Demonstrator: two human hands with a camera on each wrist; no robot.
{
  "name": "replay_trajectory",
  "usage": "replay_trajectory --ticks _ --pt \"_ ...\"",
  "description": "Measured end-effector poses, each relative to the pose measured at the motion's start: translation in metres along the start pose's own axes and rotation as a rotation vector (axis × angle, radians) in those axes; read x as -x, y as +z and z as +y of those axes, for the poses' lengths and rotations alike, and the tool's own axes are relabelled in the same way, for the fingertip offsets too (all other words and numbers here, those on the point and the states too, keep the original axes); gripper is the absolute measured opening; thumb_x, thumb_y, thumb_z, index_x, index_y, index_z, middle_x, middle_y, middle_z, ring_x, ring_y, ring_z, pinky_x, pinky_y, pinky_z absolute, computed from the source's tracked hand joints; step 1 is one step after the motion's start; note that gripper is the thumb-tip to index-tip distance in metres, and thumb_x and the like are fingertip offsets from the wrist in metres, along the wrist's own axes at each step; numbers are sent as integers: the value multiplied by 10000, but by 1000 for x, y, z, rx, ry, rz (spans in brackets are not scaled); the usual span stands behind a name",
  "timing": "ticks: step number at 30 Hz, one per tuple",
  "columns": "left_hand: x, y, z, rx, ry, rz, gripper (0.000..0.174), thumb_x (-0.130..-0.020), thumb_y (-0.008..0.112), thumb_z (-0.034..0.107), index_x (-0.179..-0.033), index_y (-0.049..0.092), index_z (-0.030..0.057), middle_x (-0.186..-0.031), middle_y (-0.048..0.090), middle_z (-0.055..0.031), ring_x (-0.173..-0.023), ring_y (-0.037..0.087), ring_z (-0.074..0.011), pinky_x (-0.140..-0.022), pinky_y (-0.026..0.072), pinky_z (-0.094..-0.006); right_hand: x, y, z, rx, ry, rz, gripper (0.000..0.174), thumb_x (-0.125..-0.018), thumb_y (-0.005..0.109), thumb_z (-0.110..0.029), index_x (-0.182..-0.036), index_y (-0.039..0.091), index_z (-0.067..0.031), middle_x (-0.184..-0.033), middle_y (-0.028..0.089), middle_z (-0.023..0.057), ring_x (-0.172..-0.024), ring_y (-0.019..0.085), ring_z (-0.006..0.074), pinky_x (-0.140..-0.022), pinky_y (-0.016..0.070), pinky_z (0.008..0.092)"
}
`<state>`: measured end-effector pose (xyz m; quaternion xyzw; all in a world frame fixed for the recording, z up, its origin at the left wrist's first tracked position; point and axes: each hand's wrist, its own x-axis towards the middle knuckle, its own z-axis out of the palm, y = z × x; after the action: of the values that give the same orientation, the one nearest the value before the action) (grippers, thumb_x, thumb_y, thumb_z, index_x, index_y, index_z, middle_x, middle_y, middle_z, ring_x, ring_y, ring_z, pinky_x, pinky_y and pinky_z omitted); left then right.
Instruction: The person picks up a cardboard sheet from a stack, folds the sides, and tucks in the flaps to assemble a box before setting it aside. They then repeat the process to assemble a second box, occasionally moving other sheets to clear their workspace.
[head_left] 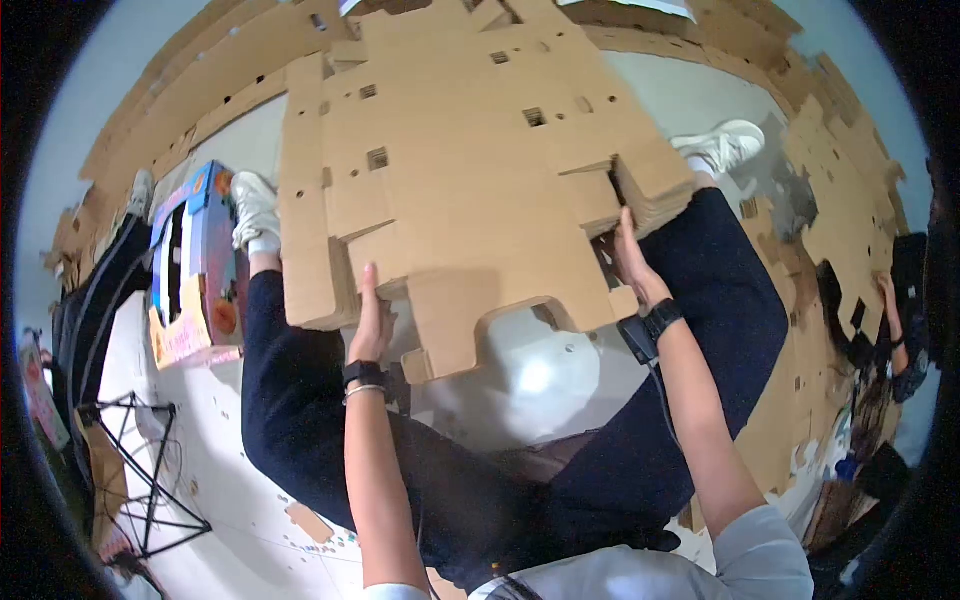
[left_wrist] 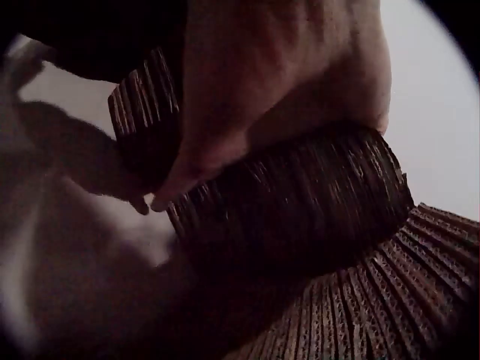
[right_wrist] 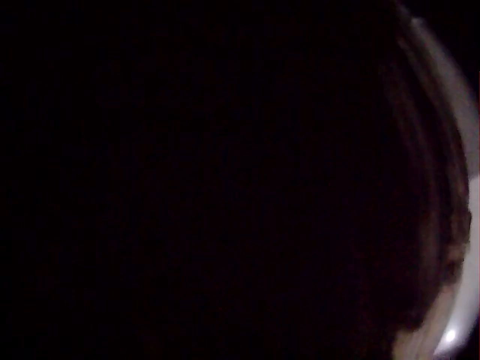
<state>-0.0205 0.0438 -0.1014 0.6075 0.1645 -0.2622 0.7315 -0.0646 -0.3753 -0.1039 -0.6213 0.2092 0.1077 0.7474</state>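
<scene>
A thick stack of die-cut cardboard sheets (head_left: 460,180) lies between the person's legs in the head view, with slots and notches cut through it. The left hand (head_left: 372,325) grips its near left edge at a notch, thumb on top. On the other side the right hand (head_left: 635,262) holds the stack at a notch, thumb up and fingers hidden beneath. In the left wrist view the left hand (left_wrist: 277,82) is against the layered cardboard edges (left_wrist: 300,202). The right wrist view is almost wholly dark.
A colourful printed box (head_left: 200,270) stands at the left, near a white shoe (head_left: 256,210). A black metal frame (head_left: 150,480) is at the lower left. More cardboard (head_left: 840,210) lies at the right, where another person's arm shows. Small scraps are on the floor.
</scene>
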Motion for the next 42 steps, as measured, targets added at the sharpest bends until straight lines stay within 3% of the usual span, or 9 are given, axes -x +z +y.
replay_trajectory --ticks 4,12,13,17,20,22,26,33,42 --pt "-4 4 6 -52 -11 50 1049 -735 414 798 -1450 164 72 -1501 126 -152 -1383 107 -307 -1096 141 -490 -4 -2 3 15 -19 48 986 -808 209 -781 -1466 7 -75 -1531 19 83 -1397 66 233 -1105 132 397" --pt "-63 -18 -3 79 21 -104 1070 -732 489 762 -1438 183 17 -1471 198 -175 -1353 209 -284 -1092 169 -432 -25 -5 10 -6 -120 105 940 -824 192 -763 -1461 120 -76 -1500 185 127 -1362 220 286 -1085 167 470" --pt "-62 -13 -5 57 117 -18 849 -818 423 706 -1309 429 14 -1205 544 -139 -1044 549 -225 -903 442 -351 -28 -10 13 -1 -125 113 940 -824 192 -763 -1461 120 -76 -1500 185 127 -1362 220 286 -1085 167 470" --pt "-48 -7 8 20 166 -22 856 -822 424 701 -1336 393 18 -1247 515 -134 -1073 532 -221 -919 430 -345 -25 -5 9 44 -108 153 998 -790 198 -800 -1461 101 -69 -1508 160 127 -1372 197 289 -1080 164 491" --pt "-33 4 17 110 98 -211 941 -827 427 691 -1456 133 56 -1484 173 -149 -1374 156 -255 -1110 136 -445 -29 -17 19 104 -124 159 1026 -766 186 -825 -1467 65 -86 -1519 116 120 -1384 163 294 -1082 151 498" --pt "-19 21 25 81 195 41 798 -811 445 704 -1266 466 49 -1143 546 -101 -957 545 -192 -826 449 -332 -29 -22 16 93 -91 113 974 -801 206 -789 -1470 2 -112 -1531 19 78 -1400 65 235 -1104 143 439" --pt "-23 8 24 21 40 169 662 -785 473 720 -1039 572 117 -773 460 17 -613 389 -125 -618 393 -273 -5 -6 -9 43 2 115 1030 -737 278 -838 -1475 0 -174 -1528 68 104 -1397 103 257 -1085 155 500" --pt "35 0 60 -314 -8 58 522 -869 468 560 -1154 544 130 -963 623 -29 -777 571 -140 -653 443 -288 94 -1 -84 533 16 -77 977 -756 472 -722 -1402 296 -10 -1423 333 191 -1278 377 329 -1007 312 462" --pt "171 -53 215 -887 333 209 443 -857 471 407 -1174 568 113 -1059 629 -97 -862 630 -216 -724 445 -355 129 20 -27 545 48 -34 854 -818 389 -701 -1362 399 -43 -1373 430 139 -1276 361 290 -973 352 413"
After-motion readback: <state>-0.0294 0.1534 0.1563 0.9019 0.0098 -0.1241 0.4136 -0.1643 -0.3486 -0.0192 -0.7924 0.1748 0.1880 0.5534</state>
